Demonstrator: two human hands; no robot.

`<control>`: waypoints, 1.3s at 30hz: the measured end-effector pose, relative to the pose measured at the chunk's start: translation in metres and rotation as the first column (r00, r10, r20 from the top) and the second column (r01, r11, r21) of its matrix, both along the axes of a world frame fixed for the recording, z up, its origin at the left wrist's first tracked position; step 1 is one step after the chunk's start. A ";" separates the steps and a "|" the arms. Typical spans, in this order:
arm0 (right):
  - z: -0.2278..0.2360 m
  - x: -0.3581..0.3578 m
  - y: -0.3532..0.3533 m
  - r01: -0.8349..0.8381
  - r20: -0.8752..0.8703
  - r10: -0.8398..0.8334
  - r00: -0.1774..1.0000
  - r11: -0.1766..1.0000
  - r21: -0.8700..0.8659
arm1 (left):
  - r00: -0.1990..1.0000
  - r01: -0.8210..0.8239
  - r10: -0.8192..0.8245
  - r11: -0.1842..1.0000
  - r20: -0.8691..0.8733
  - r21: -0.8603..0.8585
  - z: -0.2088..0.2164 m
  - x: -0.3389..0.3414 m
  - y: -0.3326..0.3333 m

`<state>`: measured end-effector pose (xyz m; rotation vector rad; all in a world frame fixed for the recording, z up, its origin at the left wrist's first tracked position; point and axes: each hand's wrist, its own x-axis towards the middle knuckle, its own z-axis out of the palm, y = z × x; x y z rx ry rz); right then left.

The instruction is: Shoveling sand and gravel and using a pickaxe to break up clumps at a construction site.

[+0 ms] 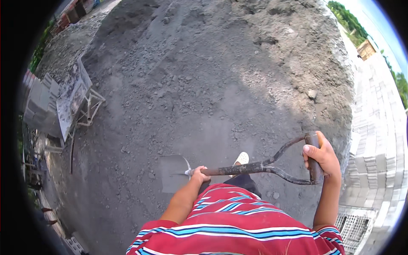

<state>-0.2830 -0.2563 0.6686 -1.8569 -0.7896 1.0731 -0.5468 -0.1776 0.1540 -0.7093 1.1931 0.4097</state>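
A shovel point(240, 168) lies crosswise in front of me, its blade point(173, 173) to the left and its forked D-grip to the right. My left hand point(199, 174) is wrapped round the lower shaft, close to the blade's neck. Around the crossbar of the grip my right hand point(324, 155) is closed, thumb over the front. The grey blade looks bare and blends with the grey ground beneath; whether it touches the ground I cannot tell. One light-coloured shoe point(242, 159) shows just beyond the shaft.
Ahead rises a large heap of grey sand and gravel point(204, 63), with a loose stone point(312, 94) on its right slope. A wheelbarrow point(76, 100) stands at the left near stacked blocks point(40, 106). Long stacks of pale concrete blocks point(376, 127) line the right, with a plastic crate point(353, 227) nearby.
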 end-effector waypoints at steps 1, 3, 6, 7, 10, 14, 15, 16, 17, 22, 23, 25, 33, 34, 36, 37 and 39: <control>0.007 0.010 -0.021 0.088 0.014 -0.088 0.996 0.996 0.024 | 1.000 -0.016 0.016 0.999 -0.003 -0.033 0.034 0.029 0.017; 0.003 0.025 -0.061 0.212 0.035 -0.214 0.976 0.976 0.057 | 0.997 0.075 -0.076 0.996 0.025 0.040 0.048 0.066 0.047; -0.021 0.057 -0.119 0.446 -0.036 -0.445 0.895 0.888 0.106 | 0.976 0.218 -0.215 0.960 -0.033 0.178 0.087 0.139 0.096; -0.035 0.072 -0.134 0.547 -0.086 -0.540 0.837 0.826 0.139 | 0.967 0.254 -0.255 0.939 -0.027 0.232 0.095 0.162 0.112; -0.090 0.134 -0.173 0.700 -0.248 -0.655 0.714 0.679 0.224 | 0.951 0.307 -0.296 0.899 -0.084 0.312 0.156 0.237 0.147; -0.163 0.235 -0.180 0.825 -0.576 -0.604 0.550 0.500 0.264 | 0.958 0.244 -0.286 0.808 -0.005 0.537 0.223 0.332 0.207; -0.181 0.257 -0.179 0.833 -0.560 -0.639 0.528 0.519 0.194 | 0.954 0.235 -0.301 0.778 0.017 0.582 0.243 0.355 0.222; -0.196 0.275 -0.170 0.841 -0.567 -0.643 0.515 0.507 0.188 | 0.951 0.233 -0.310 0.733 0.010 0.639 0.269 0.381 0.233; -0.209 0.288 -0.154 0.875 -0.644 -0.647 0.407 0.479 0.072 | 0.951 0.209 -0.309 0.673 0.014 0.710 0.290 0.403 0.247; -0.247 0.311 -0.061 0.890 -0.784 -0.617 0.070 0.393 -0.231 | 0.938 0.208 -0.338 0.352 -0.084 0.912 0.311 0.489 0.334; -0.261 0.310 -0.048 0.901 -0.762 -0.648 0.020 0.341 -0.267 | 0.923 0.242 -0.373 0.363 -0.098 0.900 0.305 0.507 0.347; -0.285 0.298 -0.031 0.906 -0.714 -0.697 -0.060 0.262 -0.332 | 0.896 0.355 -0.407 0.419 -0.177 0.836 0.269 0.537 0.375; -0.221 0.201 -0.094 0.818 -0.068 -0.860 -0.506 -0.453 -0.354 | 0.573 0.755 -0.819 0.543 0.033 0.367 0.051 0.625 0.198; -0.191 0.196 -0.087 0.764 0.183 -0.784 -0.593 -0.620 -0.181 | 0.518 0.793 -0.840 0.543 0.161 0.277 0.037 0.625 0.159; -0.114 0.211 -0.080 0.729 0.289 -0.766 -0.575 -0.639 -0.246 | 0.540 0.791 -0.784 0.597 0.305 0.135 0.039 0.623 0.091; -0.076 0.219 -0.068 0.711 0.341 -0.739 -0.581 -0.665 -0.229 | 0.512 0.820 -0.763 0.571 0.395 0.041 0.055 0.627 0.068; -0.017 0.243 -0.034 0.693 0.425 -0.700 -0.574 -0.692 -0.202 | 0.513 0.839 -0.720 0.536 0.468 -0.096 0.097 0.638 0.068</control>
